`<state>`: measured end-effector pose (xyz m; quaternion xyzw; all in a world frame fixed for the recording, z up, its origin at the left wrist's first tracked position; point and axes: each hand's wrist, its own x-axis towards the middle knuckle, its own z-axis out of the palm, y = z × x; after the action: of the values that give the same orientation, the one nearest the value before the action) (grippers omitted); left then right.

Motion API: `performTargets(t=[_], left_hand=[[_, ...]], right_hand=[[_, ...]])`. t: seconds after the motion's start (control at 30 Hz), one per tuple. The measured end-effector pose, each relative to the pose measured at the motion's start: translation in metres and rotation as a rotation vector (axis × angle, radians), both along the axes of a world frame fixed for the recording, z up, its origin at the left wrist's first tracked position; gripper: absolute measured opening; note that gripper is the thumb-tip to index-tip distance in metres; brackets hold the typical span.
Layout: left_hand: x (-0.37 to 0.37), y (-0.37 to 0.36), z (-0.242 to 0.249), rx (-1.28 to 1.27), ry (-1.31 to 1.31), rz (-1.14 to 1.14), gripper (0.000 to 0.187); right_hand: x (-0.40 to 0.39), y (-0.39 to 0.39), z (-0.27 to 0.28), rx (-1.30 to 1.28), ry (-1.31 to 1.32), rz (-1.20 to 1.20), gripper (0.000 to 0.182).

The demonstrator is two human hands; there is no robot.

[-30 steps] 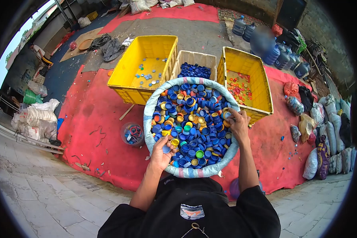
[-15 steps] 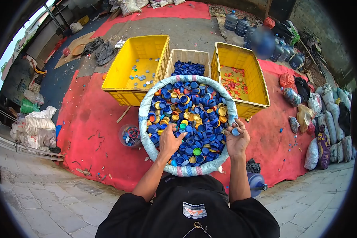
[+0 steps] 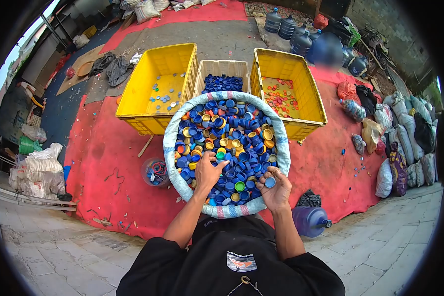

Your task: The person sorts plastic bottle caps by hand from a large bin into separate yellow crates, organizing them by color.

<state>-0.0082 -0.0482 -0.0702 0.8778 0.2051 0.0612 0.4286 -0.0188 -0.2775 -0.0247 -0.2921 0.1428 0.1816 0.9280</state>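
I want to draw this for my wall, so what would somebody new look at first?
Probably the big round sack heaped with bottle caps, mostly blue, in the middle. Just beyond it stand two bright yellow crates, with a whitish one between them. All of these are on red ground covering.

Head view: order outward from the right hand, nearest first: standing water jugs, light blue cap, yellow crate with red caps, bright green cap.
1. Light blue cap, in the right hand.
2. Bright green cap, left, inside the round container.
3. Yellow crate with red caps, straight ahead.
4. Standing water jugs, far back, right.
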Motion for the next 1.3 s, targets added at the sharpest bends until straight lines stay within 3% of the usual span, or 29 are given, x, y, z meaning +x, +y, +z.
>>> performTargets(t=[0.13, 0.2, 0.23, 0.27, 0.37, 0.4, 0.53, 0.63, 0.77, 0.93, 1.03, 1.17, 1.23, 1.3], left_hand=[[-0.007, 0.003, -0.001, -0.162, -0.083, 0.026, 0.058], [-0.015, 0.005, -0.005, -0.489, -0.092, 0.075, 0.054], [-0.016, 0.004, 0.009, -0.653, -0.095, 0.099, 0.052], [-0.023, 0.006, 0.026, -0.962, 0.004, 0.096, 0.037], [-0.037, 0.018, 0.019, -1.699, 0.032, 0.164, 0.026], [-0.042, 0.018, 0.019, -1.793, 0.041, 0.124, 0.028], [-0.056, 0.017, 0.029, -1.856, 0.111, 0.117, 0.035], [-0.065, 0.016, 0.031, -1.803, 0.094, 0.157, 0.034], [-0.073, 0.018, 0.031, -1.762, 0.035, 0.159, 0.031], [-0.073, 0.018, 0.041, -1.650, 0.026, 0.179, 0.031], [-0.067, 0.019, 0.040, -1.667, 0.057, 0.172, 0.030], [-0.060, 0.017, 0.054, -1.549, 0.025, 0.160, 0.027], [-0.055, 0.022, 0.060, -1.567, 0.022, 0.174, 0.026], [-0.051, 0.030, 0.053, -1.661, -0.021, 0.169, 0.023]], right_hand=[[0.007, 0.003, -0.005, -0.106, -0.060, -0.007, 0.020], [0.020, 0.000, -0.004, -0.254, -0.117, 0.004, 0.020], [0.029, -0.001, -0.001, -0.465, -0.169, 0.005, 0.021], [0.041, -0.001, 0.002, -0.677, -0.221, 0.006, 0.023], [0.088, 0.000, 0.002, -1.295, -0.537, -0.066, 0.027], [0.106, 0.001, -0.001, -1.492, -0.677, -0.107, 0.028], [0.154, 0.010, 0.001, -1.744, -0.827, -0.079, 0.030], [0.166, 0.023, 0.002, -2.069, -0.710, 0.035, 0.029], [0.169, 0.034, -0.005, -2.094, -0.704, -0.021, 0.029], [0.176, 0.023, -0.005, -1.817, -0.601, 0.043, 0.038], [0.165, 0.016, 0.007, -1.429, -0.539, 0.005, 0.042], [0.133, 0.010, 0.020, -0.318, -0.304, 0.068, 0.047], [0.116, 0.022, 0.022, 0.183, -0.312, 0.235, 0.048], [0.096, 0.043, 0.024, 0.289, -0.147, 0.248, 0.052]])
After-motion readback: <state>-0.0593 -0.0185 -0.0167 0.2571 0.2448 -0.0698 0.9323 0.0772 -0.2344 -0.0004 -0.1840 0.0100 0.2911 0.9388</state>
